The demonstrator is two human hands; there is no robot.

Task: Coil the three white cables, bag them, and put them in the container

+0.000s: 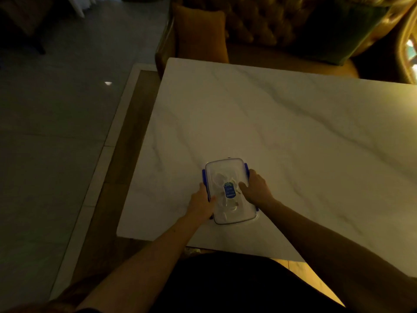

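Note:
A clear plastic container (225,170) with blue side clips and a blue label on its lid sits on the white marble table (293,132) near the front edge. The lid is on. Through the lid I can make out pale coiled cables (230,205), dim and blurred. My left hand (200,203) presses against the container's left side at the blue clip. My right hand (256,188) rests on the right side, thumb on the lid and fingers over the right clip.
A brown upholstered chair (198,32) stands at the table's far edge. A tufted sofa (293,23) lies beyond it. Grey tiled floor (56,132) runs along the left. The room is dim.

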